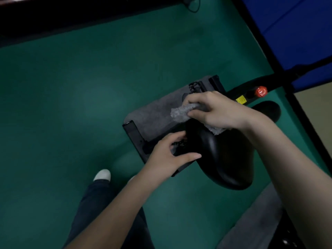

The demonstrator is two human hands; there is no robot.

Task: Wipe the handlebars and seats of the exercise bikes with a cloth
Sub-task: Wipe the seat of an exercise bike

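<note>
A black exercise-bike seat (226,159) fills the lower right of the head view, its narrow nose pointing up toward my hands. My right hand (213,110) grips a crumpled grey cloth (179,114) and presses it on the nose of the seat. Part of the cloth sticks out under the wrist. My left hand (170,155) rests against the left side of the seat with thumb and fingers spread and relaxed, holding nothing. The handlebars are out of view.
The bike's black frame (251,87) runs up right past a red knob (260,91) and a yellow label (241,100). A grey mat (152,114) with a black foot bar (134,135) lies on the green floor. My shoe (102,175) stands lower left. A blue panel (296,33) is upper right.
</note>
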